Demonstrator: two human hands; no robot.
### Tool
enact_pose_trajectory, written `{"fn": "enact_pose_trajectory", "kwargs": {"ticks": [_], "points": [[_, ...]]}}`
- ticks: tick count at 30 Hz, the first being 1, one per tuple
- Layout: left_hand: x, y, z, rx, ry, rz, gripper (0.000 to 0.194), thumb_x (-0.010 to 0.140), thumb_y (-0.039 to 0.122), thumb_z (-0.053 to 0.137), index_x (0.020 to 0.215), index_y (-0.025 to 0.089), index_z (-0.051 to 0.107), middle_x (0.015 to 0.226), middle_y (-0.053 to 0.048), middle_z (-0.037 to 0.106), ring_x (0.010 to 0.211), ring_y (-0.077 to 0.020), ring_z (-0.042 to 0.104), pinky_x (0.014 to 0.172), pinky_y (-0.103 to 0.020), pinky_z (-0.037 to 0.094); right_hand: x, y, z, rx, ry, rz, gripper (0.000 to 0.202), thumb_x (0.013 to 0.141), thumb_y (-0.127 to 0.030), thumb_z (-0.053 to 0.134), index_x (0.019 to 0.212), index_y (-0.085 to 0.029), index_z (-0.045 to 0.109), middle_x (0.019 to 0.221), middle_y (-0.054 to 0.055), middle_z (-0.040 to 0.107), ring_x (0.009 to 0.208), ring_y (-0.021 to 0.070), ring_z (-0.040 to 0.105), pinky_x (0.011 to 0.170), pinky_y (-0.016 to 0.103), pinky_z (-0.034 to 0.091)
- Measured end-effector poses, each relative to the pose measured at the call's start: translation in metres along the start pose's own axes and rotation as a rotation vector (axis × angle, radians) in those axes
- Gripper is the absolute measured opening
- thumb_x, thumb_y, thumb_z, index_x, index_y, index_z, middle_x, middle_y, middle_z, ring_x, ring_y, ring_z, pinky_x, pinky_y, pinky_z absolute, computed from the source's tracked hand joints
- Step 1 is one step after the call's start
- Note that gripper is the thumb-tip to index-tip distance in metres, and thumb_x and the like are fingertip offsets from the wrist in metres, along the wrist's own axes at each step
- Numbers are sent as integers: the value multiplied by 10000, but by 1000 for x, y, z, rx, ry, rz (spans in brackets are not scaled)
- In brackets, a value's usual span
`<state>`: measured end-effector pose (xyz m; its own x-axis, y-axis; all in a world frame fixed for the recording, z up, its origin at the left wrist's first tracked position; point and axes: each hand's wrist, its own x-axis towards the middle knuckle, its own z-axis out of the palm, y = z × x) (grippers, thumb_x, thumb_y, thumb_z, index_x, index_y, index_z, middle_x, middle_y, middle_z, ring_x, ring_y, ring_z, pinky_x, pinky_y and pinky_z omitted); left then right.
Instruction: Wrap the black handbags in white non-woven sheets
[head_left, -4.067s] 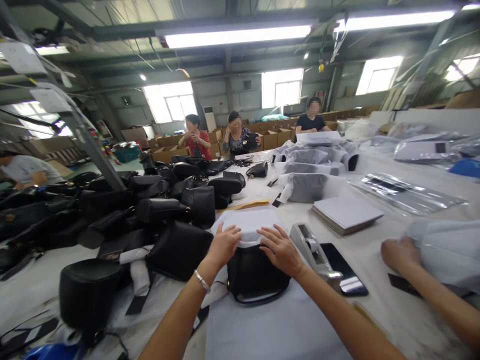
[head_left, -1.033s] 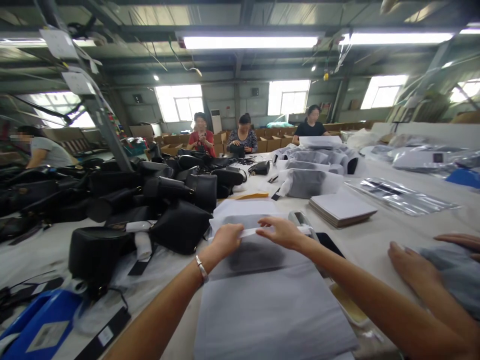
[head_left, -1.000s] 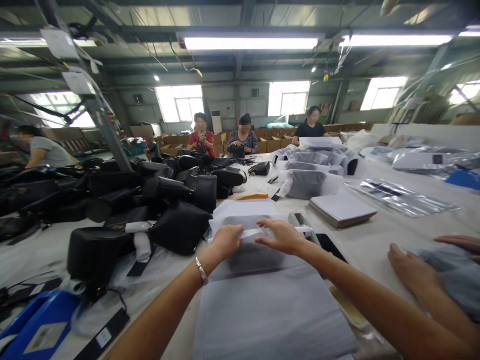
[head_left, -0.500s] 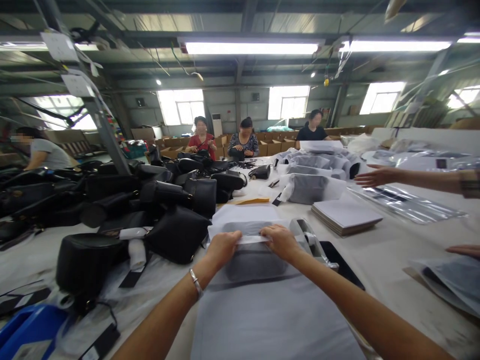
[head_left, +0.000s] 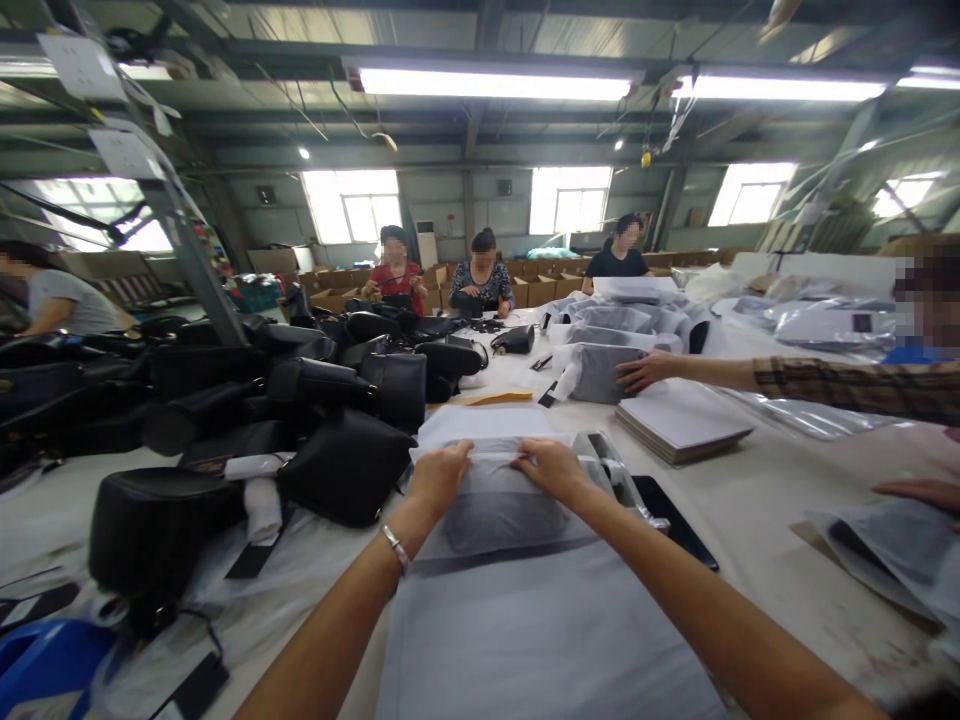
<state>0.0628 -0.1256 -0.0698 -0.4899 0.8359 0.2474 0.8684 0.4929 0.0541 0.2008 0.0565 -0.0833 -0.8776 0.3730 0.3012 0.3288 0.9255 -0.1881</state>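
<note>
**Silver bangle (head_left: 395, 548) gleams by the left hand (head_left: 441, 478)**

There it is, a slim, rounded band, pale highlights along it, finer detail too small to read! It circles the left wrist (head_left: 406, 527), and the left forearm (head_left: 337, 612) behind is bare. Across to the right hand (head_left: 556, 470), bare too, with a bare right forearm (head_left: 690, 572).

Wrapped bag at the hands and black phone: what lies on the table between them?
Head view: a grey tape dispenser lies between the wrapped bag and the phone.
</note>
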Motion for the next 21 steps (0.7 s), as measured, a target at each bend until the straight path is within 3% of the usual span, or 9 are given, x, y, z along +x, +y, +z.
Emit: {"fn": "enact_pose_trajectory", "kwargs": {"ticks": [3, 5, 8, 10, 14, 18, 21], "points": [[-5, 14, -5, 15, 97, 45, 430, 970, 142, 342, 1359, 250, 492, 1342, -99, 606, 1241, -252, 552, 1062, -436, 394, 2, -1, -2, -18, -11, 7, 210, 906, -429, 606, 933, -247, 708, 964, 43, 747, 915, 223, 678, 743, 289, 460], [-12, 26, -3, -7, 132, 153, 436, 980, 137, 313, 1351, 251, 511, 1414, -84, 551, 1325, -243, 474, 1159, -458, 283, 3, -1, -3, -28, -11, 10, 192, 898, -415, 621, 928, -247, 709, 952, 42, 748, 907, 222, 679, 738, 288, 459], [-21, 42, 10, -63, 67, 271, 365, 978, 150, 372, 1250, 236, 600, 1341, -80, 615, 1249, -231, 547, 1124, -410, 357, 6, 0, -2, -41, -3, 12, 175, 882, -402, 644, 910, -241, 707, 936, 42, 748, 887, 220, 681, 735, 289, 462], [-23, 46, 21, -78, 21, 242, 353, 971, 152, 402, 1248, 231, 607, 1374, -84, 597, 1286, -245, 525, 1080, -409, 413, 9, 2, -2, -46, 11, 13, 158, 883, -382, 644, 907, -238, 704, 944, 41, 746, 891, 219, 681, 757, 294, 469], [-18, 42, 32, -82, -1, 142, 379, 990, 261, 412, 1343, 274, 549, 1500, -80, 474, 1406, -330, 384, 1057, -532, 423, 9, 16, -8, -47, 68, 29, 161, 875, -256, 639, 1026, -227, 685, 1062, 63, 732, 999, 237, 663, 918, 349, 460], [-15, 36, 30, -107, -51, 107, 402, 993, 330, 413, 1381, 324, 518, 1555, -71, 391, 1433, -364, 324, 1035, -607, 418, -25, 53, -22, -23, 207, 116, 317, 887, -252, 597, 1195, -184, 622, 1280, 120, 645, 1185, 277, 585, 1038, 431, 422], [-15, 36, 32, -116, -68, 105, 411, 996, 324, 402, 1392, 324, 511, 1569, -62, 367, 1451, -359, 286, 1050, -611, 399, -73, 89, -29, 69, 356, 255, 316, 886, -377, 579, 1117, -181, 669, 1276, 130, 643, 1216, 286, 567, 1071, 454, 413]]}}
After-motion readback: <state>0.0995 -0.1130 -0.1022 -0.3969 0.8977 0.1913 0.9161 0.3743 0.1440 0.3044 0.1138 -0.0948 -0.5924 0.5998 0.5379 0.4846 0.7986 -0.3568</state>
